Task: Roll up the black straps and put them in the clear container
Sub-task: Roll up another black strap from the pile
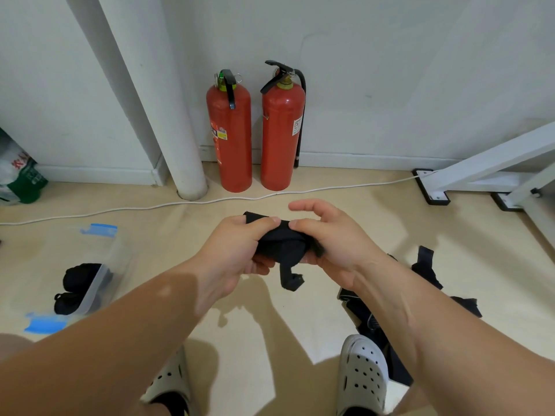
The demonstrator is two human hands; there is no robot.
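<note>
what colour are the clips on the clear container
Blue. The clips on the clear container show plainly at the left of the head view.

Matt black cloth strap (280,247); glossy red metal extinguishers (282,136); clear plastic container (102,265).

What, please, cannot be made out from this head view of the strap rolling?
- Strap being rolled: its middle is covered by the left hand and right hand, so how far it is rolled is unclear.
- Clear container: the count of rolled straps inside is blurred by its wall.
- Loose straps on the floor: partly hidden by the right forearm.
- Extinguisher labels: too small to read.
</note>
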